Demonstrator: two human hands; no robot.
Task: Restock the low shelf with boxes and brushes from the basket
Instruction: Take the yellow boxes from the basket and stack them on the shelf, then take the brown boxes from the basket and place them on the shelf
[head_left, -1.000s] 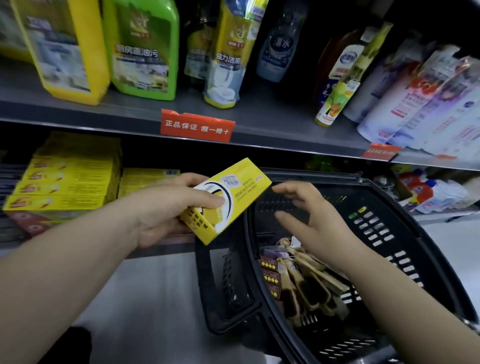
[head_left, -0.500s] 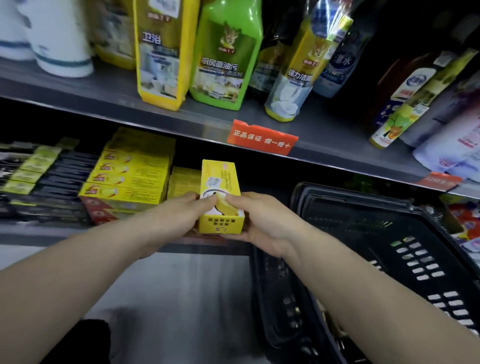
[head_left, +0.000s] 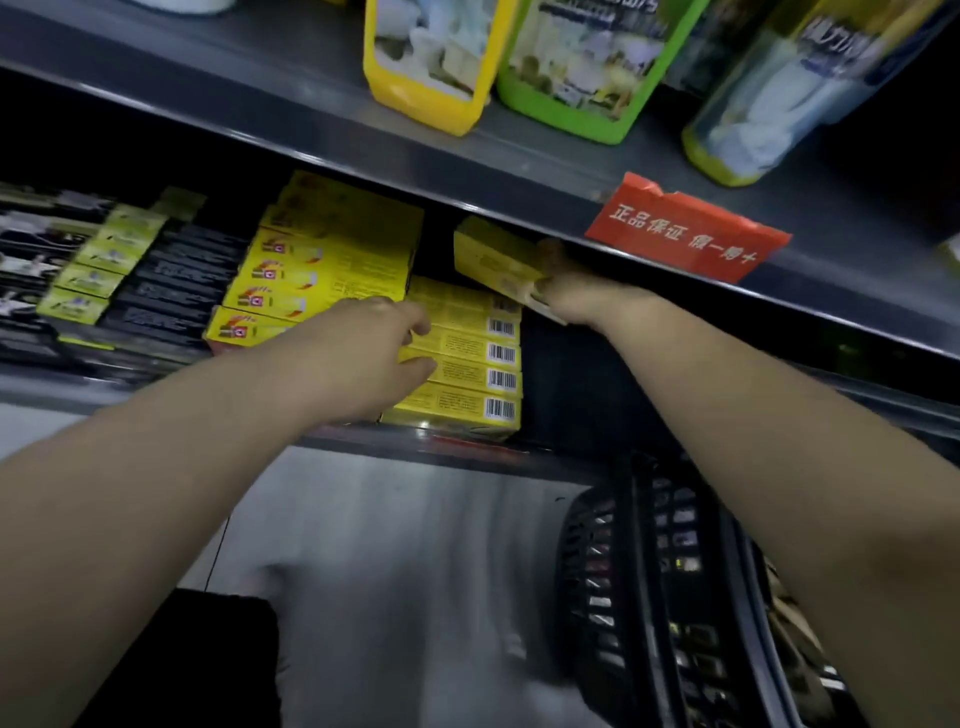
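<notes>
Gripping a yellow box (head_left: 493, 260) tilted above the stack of yellow boxes (head_left: 462, 364) at the low shelf's (head_left: 467, 452) front edge, right hand (head_left: 576, 299) clamped on it, left hand (head_left: 374, 353) resting loose-fingered on the stack, black basket (head_left: 649, 597) below right.
</notes>
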